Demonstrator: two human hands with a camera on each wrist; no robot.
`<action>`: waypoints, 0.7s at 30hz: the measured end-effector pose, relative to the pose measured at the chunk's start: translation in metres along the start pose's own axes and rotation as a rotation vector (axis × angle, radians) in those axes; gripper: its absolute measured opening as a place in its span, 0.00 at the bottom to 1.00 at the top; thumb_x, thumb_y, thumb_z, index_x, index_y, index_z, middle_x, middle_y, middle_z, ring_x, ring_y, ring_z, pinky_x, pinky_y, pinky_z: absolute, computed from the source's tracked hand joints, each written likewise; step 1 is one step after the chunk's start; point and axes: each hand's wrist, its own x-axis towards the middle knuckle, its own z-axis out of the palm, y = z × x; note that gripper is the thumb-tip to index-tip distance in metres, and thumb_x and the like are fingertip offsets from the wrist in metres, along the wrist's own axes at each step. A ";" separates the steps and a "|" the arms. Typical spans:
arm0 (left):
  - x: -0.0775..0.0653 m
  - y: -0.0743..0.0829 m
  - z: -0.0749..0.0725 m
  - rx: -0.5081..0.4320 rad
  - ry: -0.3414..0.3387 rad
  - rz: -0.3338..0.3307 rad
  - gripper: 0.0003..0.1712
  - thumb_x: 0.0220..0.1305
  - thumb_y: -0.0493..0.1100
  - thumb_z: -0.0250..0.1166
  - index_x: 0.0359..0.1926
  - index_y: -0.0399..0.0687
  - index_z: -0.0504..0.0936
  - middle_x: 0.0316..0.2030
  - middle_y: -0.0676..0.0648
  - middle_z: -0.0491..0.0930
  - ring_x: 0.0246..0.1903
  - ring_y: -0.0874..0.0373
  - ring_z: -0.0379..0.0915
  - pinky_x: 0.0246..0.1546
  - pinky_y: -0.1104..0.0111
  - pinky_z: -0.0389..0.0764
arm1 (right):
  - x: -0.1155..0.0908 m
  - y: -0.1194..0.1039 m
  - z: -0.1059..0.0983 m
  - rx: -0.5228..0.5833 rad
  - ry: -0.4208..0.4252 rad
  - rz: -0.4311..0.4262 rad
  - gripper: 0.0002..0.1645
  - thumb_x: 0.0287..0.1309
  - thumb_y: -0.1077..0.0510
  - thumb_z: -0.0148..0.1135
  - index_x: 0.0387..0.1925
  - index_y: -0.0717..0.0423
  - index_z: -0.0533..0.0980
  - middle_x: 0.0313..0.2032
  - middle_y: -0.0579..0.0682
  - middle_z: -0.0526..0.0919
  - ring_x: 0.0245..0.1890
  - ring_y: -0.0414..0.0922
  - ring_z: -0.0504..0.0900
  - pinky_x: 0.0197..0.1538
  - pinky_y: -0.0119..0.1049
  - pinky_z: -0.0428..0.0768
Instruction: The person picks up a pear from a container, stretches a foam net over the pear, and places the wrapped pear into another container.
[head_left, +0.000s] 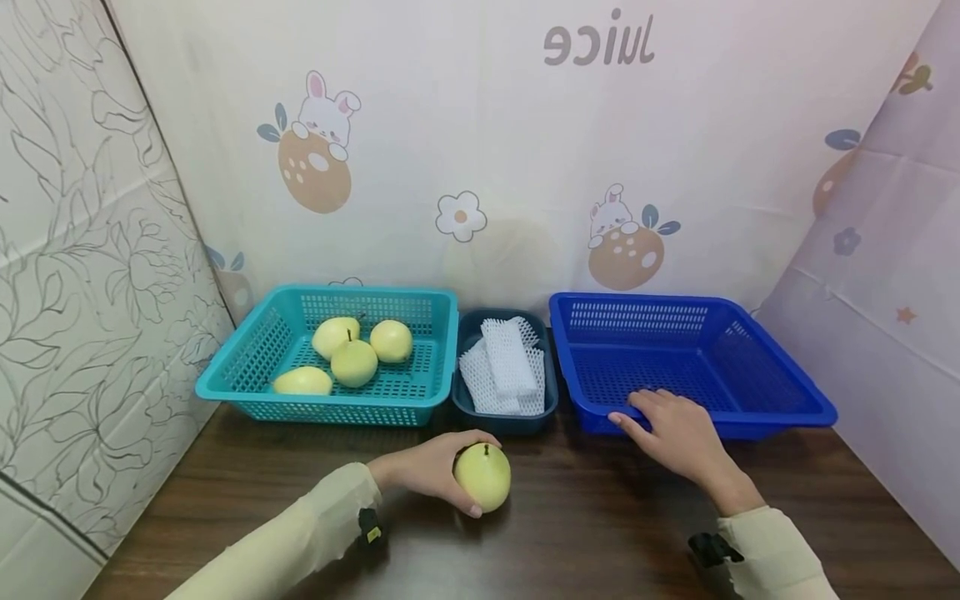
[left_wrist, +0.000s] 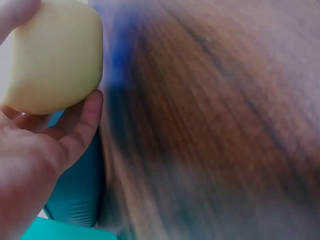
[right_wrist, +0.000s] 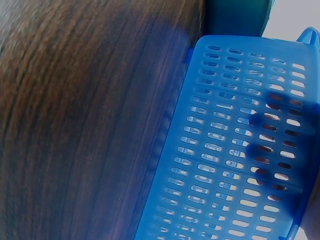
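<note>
My left hand (head_left: 435,471) grips a round yellow-green pear (head_left: 483,477) with a dark stem, just above the wooden table. Thumb and fingers lie on opposite sides of the pear, which also shows large in the left wrist view. At the front rim of the blue basket (head_left: 757,417), my right hand (head_left: 678,433) holds on, its fingers hooked over the edge into the basket and its thumb along the rim. Through the basket's slots, the right wrist view shows dark finger shapes behind the wall (right_wrist: 215,135).
A teal basket (head_left: 330,408) at the left holds several pears (head_left: 354,363). Between the baskets stands a small dark blue tray (head_left: 506,423) with white foam net sleeves (head_left: 510,358). Printed curtains rise behind and at the right; a patterned panel (head_left: 97,208) stands at the left.
</note>
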 end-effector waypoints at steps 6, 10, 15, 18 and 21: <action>0.003 -0.005 0.005 0.014 0.006 -0.010 0.43 0.42 0.49 0.78 0.60 0.54 0.69 0.48 0.57 0.73 0.45 0.62 0.71 0.45 0.68 0.74 | 0.000 0.002 0.002 0.004 0.002 0.002 0.29 0.61 0.38 0.57 0.42 0.61 0.81 0.39 0.57 0.83 0.38 0.55 0.81 0.40 0.54 0.77; 0.004 -0.005 0.006 0.010 0.006 -0.012 0.42 0.42 0.49 0.78 0.60 0.55 0.69 0.48 0.58 0.74 0.45 0.62 0.71 0.45 0.68 0.74 | 0.000 0.002 0.002 0.006 0.004 0.003 0.28 0.61 0.38 0.57 0.42 0.60 0.81 0.39 0.57 0.84 0.37 0.55 0.81 0.39 0.54 0.77; 0.005 -0.006 0.008 0.000 0.011 -0.008 0.44 0.42 0.48 0.78 0.61 0.50 0.69 0.48 0.57 0.74 0.45 0.62 0.71 0.45 0.68 0.73 | 0.001 0.002 0.001 0.004 0.009 -0.004 0.28 0.61 0.38 0.57 0.41 0.60 0.81 0.37 0.56 0.84 0.35 0.53 0.80 0.37 0.52 0.77; 0.005 -0.007 0.009 -0.002 0.014 -0.002 0.45 0.42 0.48 0.78 0.61 0.48 0.68 0.48 0.57 0.74 0.45 0.62 0.71 0.46 0.68 0.73 | 0.001 0.001 0.001 0.007 0.011 -0.009 0.27 0.60 0.39 0.58 0.41 0.60 0.81 0.38 0.57 0.84 0.35 0.54 0.80 0.37 0.53 0.77; 0.005 -0.008 0.010 -0.003 0.021 0.009 0.45 0.41 0.47 0.79 0.61 0.48 0.68 0.48 0.57 0.74 0.45 0.62 0.71 0.46 0.68 0.73 | 0.001 0.001 0.000 0.013 0.014 -0.011 0.27 0.60 0.40 0.59 0.41 0.60 0.81 0.38 0.57 0.84 0.35 0.54 0.80 0.38 0.53 0.77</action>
